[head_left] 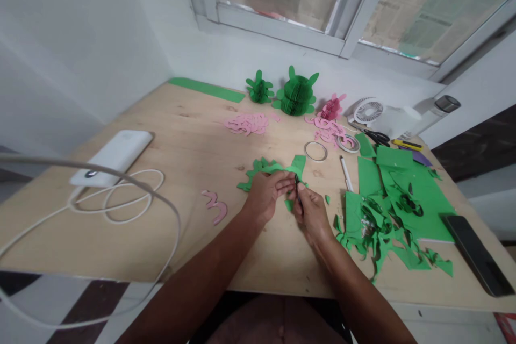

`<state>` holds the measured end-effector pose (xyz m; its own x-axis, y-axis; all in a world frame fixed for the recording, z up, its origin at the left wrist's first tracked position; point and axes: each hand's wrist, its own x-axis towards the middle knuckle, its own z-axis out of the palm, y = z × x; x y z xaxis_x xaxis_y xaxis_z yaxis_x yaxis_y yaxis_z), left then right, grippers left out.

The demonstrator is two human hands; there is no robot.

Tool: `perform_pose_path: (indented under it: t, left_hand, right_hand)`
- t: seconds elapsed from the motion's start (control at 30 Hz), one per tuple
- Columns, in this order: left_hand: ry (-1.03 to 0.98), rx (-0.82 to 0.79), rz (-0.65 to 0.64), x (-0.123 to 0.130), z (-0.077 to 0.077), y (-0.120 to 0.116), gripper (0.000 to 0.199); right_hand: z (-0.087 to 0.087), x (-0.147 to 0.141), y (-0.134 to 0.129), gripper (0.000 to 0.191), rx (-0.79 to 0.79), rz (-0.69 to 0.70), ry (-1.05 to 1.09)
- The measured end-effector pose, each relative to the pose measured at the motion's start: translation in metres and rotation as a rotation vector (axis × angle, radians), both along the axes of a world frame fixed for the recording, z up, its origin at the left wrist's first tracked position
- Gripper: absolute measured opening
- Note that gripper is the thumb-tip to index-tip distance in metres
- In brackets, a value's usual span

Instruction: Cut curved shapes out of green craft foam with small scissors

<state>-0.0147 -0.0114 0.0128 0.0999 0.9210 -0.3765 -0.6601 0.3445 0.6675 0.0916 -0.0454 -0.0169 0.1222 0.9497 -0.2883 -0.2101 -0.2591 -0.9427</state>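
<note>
A green paper piece (299,163) with scalloped edges lies around and under my hands near the middle of the table. My left hand (269,189) is closed on this paper, its fingers stretched to the right. Closed on small dark-handled scissors (298,193), my right hand (312,208) is just right of the left, with the scissors' tip at the paper by my left fingertips. Their blades are mostly hidden. Left of my hands lies a pink wavy paper cutout (215,207).
Green scraps (379,236), a phone (478,255) and a white pen (345,173) lie on the right. Behind are a tape ring (315,151), pink cutouts (246,123), green paper figures (297,95) and a fan (367,111). A power bank (116,156) with cable sits left.
</note>
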Motion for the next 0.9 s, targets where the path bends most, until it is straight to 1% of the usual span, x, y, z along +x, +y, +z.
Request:
perform_pose_path:
  t: [0.3,0.63,0.9]
  left_hand:
    - [0.044,0.020,0.014,-0.0005,-0.0011,0.0022,0.010]
    - [0.156,0.062,0.044,0.0001,-0.0034,0.0031,0.011]
    - [0.166,0.069,0.051,0.0001,-0.0031,0.0036,0.009]
  right_hand:
    - [0.0008,-0.0008,-0.0008,0.050,-0.014,0.007,-0.003]
    - [0.0002,-0.0010,-0.0010,0.049,-0.022,0.007,-0.016]
    - [0.0008,-0.0006,-0.0010,0.049,-0.009,0.014,-0.004]
